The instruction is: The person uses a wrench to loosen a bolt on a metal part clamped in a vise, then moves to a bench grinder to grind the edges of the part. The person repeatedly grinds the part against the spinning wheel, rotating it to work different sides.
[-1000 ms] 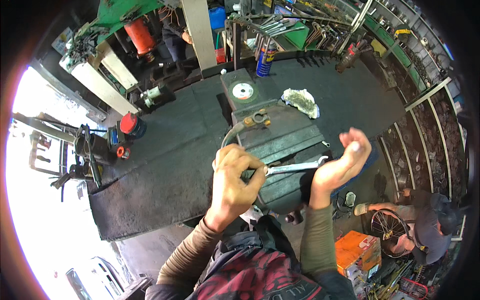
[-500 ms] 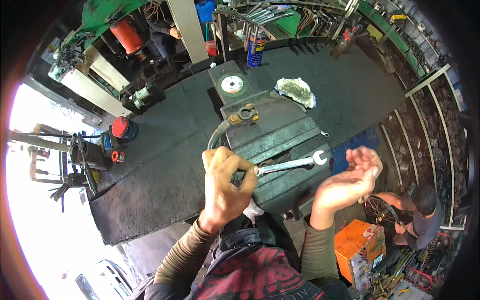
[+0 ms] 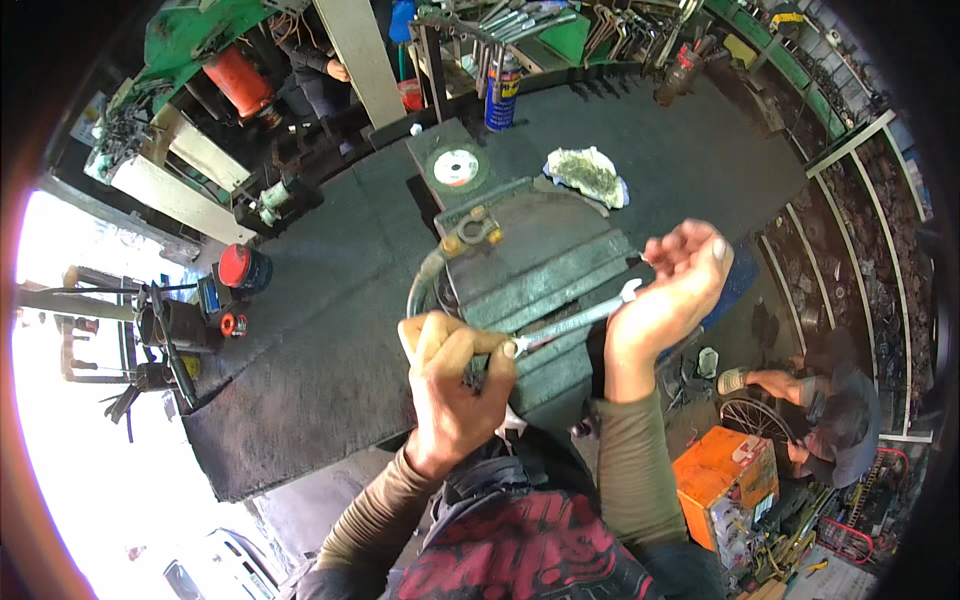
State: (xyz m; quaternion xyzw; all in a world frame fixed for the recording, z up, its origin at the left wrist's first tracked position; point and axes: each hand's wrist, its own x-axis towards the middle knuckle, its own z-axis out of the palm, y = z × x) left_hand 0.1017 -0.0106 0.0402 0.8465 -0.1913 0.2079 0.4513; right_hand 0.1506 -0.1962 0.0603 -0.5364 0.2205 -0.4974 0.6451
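A silver combination wrench is pinched at its near end between the thumb and fingers of my left hand. It slants up to the right over the jaws of a bench vise. My right hand is beside the wrench's open jaw, fingers loosely curled and apart, holding nothing visible. The jaw overlaps the edge of the palm; I cannot tell if they touch. On the vise's far side lies a brass-coloured battery clamp on a thick cable, which runs down behind my left hand.
The dark workbench carries a cutting disc, a blue spray can, a dirty white cloth and a red-lidded tin. At lower right, an orange box stands near a person crouching by a wheel.
My right hand has moved left and away from me, up to the wrench's open jaw. My left hand keeps its pinch on the wrench. The whole view has shifted slightly.
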